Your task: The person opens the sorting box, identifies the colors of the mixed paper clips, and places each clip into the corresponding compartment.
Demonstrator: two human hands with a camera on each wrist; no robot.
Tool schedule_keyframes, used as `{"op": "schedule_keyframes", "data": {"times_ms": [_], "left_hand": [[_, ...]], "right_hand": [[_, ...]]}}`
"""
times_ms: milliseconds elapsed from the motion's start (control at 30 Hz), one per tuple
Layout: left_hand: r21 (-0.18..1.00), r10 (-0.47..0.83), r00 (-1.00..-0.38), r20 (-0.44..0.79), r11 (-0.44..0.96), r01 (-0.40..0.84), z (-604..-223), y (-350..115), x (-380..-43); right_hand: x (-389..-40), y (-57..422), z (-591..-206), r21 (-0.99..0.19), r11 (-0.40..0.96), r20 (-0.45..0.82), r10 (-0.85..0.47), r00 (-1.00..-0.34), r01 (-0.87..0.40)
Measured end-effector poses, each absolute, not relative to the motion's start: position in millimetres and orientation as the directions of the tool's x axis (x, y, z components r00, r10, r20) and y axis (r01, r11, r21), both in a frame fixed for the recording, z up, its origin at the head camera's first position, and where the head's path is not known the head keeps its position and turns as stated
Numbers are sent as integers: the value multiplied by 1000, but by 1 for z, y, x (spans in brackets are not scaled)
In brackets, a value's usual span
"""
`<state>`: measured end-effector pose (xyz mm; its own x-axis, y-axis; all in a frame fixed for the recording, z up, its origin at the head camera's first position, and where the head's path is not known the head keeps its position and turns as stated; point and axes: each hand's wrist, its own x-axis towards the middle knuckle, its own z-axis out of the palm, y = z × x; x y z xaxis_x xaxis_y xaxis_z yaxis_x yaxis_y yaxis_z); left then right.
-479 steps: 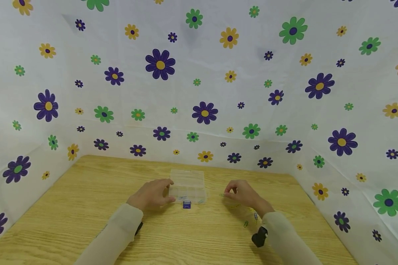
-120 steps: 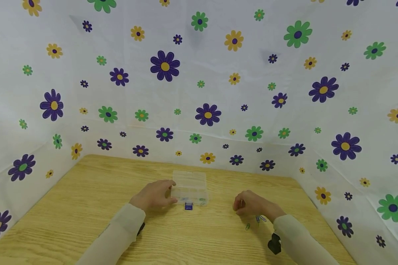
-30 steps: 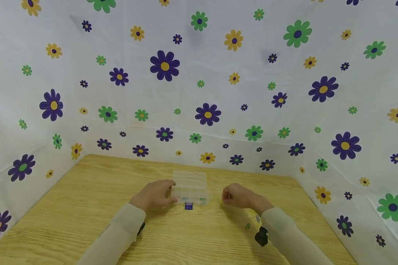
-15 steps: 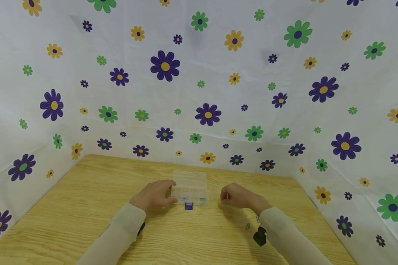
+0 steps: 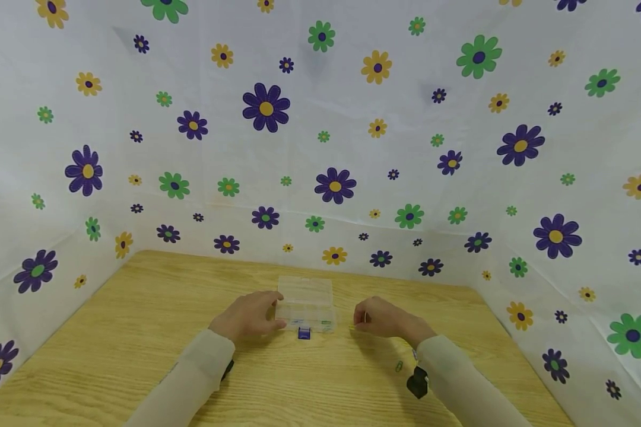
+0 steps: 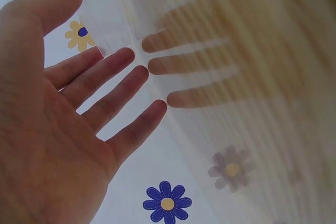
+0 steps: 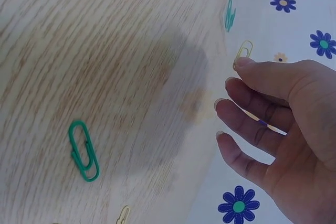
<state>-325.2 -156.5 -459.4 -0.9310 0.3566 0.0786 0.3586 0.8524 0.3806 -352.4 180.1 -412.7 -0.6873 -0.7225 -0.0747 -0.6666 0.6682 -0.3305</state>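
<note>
A clear plastic compartment box (image 5: pixel 305 311) stands with its lid (image 5: pixel 305 289) raised and its blue latch (image 5: pixel 304 333) toward me. Small blue and green clips show inside; green clips (image 7: pixel 230 16) lie at its right end. My left hand (image 5: pixel 248 314) rests at the box's left side, its fingers extended and fingertips on the table in the left wrist view. My right hand (image 7: pixel 278 114) pinches a yellow paper clip (image 7: pixel 244 51) between thumb and index finger, just right of the box. The other right fingers are loosely bent.
A green paper clip (image 7: pixel 84 151) lies on the wooden table (image 5: pixel 278 385) near my right wrist. Another yellow clip (image 7: pixel 123 215) and a blue-and-white clip (image 5: pixel 414 354) are close by, partly hidden by the sleeve. Flower-printed white cloth (image 5: pixel 299 148) encloses the table's back and sides.
Sixteen seconds ago my right hand pinched a green clip; four seconds ago it was back by the loose clips. Now it has moved left toward the box with a yellow one. Left hand unmoved.
</note>
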Motion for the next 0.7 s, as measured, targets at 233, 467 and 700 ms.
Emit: {"op": "schedule_keyframes", "data": {"times_ms": [233, 467, 700], "left_hand": [[376, 353, -932, 85, 855, 358, -459, -156, -324], [387, 360, -929, 90, 846, 366, -458, -157, -322], [386, 359, -929, 90, 847, 365, -459, -156, -322]], "right_hand": [[-352, 177, -413, -325, 679, -83, -714, -695, -658], [-350, 174, -413, -307, 681, -81, -714, -695, -664], [-350, 172, -417, -320, 684, -90, -711, -698, -655]]}}
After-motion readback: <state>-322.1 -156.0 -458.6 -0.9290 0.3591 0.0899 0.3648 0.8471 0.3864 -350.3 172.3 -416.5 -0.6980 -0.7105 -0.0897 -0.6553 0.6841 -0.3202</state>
